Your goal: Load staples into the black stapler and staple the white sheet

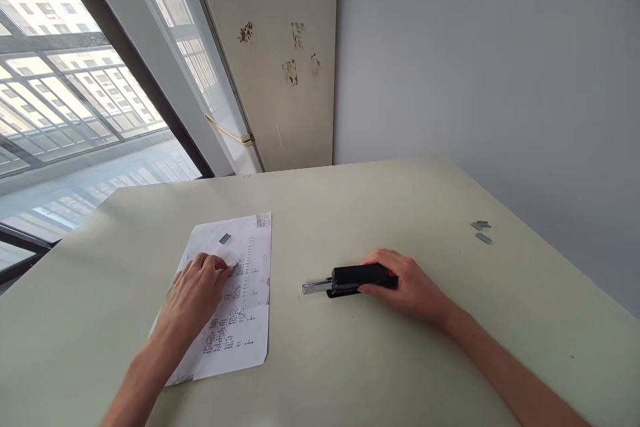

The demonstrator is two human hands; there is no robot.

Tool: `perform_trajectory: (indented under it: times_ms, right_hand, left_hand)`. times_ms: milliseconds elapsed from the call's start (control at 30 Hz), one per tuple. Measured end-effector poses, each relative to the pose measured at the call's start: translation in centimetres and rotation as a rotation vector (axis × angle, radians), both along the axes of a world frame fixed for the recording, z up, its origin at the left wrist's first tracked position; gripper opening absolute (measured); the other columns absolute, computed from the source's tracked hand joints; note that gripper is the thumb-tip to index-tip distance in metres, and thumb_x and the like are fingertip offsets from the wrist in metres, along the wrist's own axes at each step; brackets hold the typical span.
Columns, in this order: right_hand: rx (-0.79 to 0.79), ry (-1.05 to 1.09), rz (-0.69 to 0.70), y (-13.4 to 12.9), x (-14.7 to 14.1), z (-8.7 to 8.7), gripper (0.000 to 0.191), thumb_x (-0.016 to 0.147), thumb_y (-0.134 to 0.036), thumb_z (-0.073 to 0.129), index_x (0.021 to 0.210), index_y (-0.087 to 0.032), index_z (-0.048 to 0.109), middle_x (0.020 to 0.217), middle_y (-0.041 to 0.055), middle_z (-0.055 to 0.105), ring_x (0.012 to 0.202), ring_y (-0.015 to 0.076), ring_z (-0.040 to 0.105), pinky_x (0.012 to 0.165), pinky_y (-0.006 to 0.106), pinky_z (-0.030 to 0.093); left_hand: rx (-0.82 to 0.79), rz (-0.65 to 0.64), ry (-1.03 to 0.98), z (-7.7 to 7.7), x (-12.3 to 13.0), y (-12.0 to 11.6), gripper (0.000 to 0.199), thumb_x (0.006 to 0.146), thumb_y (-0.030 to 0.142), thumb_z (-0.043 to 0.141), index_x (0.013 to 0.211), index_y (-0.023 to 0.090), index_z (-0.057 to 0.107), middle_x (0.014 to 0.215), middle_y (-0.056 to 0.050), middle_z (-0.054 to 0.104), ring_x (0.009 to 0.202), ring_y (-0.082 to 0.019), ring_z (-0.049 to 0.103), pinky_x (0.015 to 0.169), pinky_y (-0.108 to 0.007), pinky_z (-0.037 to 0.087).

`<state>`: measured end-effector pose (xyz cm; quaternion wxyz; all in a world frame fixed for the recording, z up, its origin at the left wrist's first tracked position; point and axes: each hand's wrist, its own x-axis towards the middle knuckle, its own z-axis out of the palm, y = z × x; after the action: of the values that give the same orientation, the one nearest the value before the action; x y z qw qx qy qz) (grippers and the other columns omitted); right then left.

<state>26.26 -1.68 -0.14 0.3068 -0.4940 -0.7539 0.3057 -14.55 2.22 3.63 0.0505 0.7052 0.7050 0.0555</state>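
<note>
Printed paper (255, 327) lies on the table to the left. My left hand (197, 290) rests over its left part, thumb and forefinger pinched on a small pale piece, perhaps a strip of staples. Just beyond those fingers a small grey staple strip (225, 238) lies on the sheet. To the right, my right hand (403, 283) is wrapped round the back end of a black stapler (355, 275). The stapler's metal tray (317, 287) sticks out of its front, pointing left toward the paper.
Several grey staple strips (483, 238) lie near the right edge of the pale table (350, 200). A grey wall (475, 60) rises behind the table. At the left are a window with railings (75, 100) and a marked cream panel (280, 100).
</note>
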Motion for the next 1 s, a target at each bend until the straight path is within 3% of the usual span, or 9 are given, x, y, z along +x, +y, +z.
perform_trajectory:
  times_ms: [167,300,433,533,767,1000]
  right_hand:
    - [-0.013,0.016,0.011,0.0,0.0,0.2,0.023,0.097,-0.05,0.068,0.103,-0.027,0.068,0.099,0.0037,0.073,0.088,0.0224,0.064,0.073,0.033,0.049]
    - [-0.007,0.003,0.001,0.0,0.0,0.3,0.024,0.097,-0.05,0.069,0.102,-0.027,0.069,0.098,0.0036,0.073,0.087,0.022,0.065,0.072,0.033,0.049]
    - [-0.011,-0.001,-0.003,0.1,0.1,0.2,0.024,0.097,-0.05,0.069,0.103,-0.026,0.069,0.099,0.0037,0.073,0.089,0.0221,0.065,0.074,0.033,0.049]
    - [-0.027,0.012,0.007,0.1,0.1,0.2,0.024,0.097,-0.049,0.07,0.105,-0.027,0.069,0.102,0.0033,0.073,0.092,0.0221,0.064,0.077,0.034,0.049]
    - [-0.055,0.025,0.006,0.2,0.1,0.3,0.021,0.095,-0.046,0.073,0.104,-0.027,0.069,0.101,0.0023,0.072,0.092,0.0223,0.063,0.077,0.034,0.048]
    - [-0.038,0.026,0.01,0.2,0.1,0.6,0.021,0.095,-0.045,0.073,0.103,-0.026,0.069,0.101,0.0026,0.072,0.092,0.0219,0.064,0.079,0.034,0.048]
  left_hand:
    - [0.067,-0.076,-0.15,1.5,2.1,-1.5,0.042,0.101,0.06,0.036,0.105,0.025,0.059,0.109,-0.009,0.072,0.093,-0.029,0.071,0.072,-0.039,0.053]
    - [0.087,-0.284,-0.261,2.9,5.8,-3.2,0.034,0.106,0.055,0.039,0.11,0.026,0.058,0.107,-0.005,0.072,0.095,-0.024,0.071,0.075,-0.035,0.054]
    - [0.052,-0.551,-0.33,2.6,9.1,-4.2,0.026,0.112,0.04,0.036,0.117,0.027,0.058,0.111,-0.004,0.068,0.098,-0.02,0.068,0.08,-0.033,0.053]
    - [0.049,-0.663,-0.292,1.9,10.4,-4.4,0.025,0.113,0.033,0.035,0.118,0.026,0.058,0.114,-0.005,0.065,0.097,-0.02,0.066,0.079,-0.034,0.053]
    - [0.094,-0.734,-0.179,1.4,11.0,-4.2,0.023,0.112,0.027,0.036,0.12,0.023,0.057,0.112,-0.005,0.062,0.095,-0.021,0.063,0.077,-0.035,0.051]
    - [0.109,-0.724,-0.186,1.1,11.1,-3.8,0.022,0.113,0.026,0.035,0.12,0.023,0.056,0.113,-0.005,0.061,0.095,-0.02,0.063,0.078,-0.035,0.051]
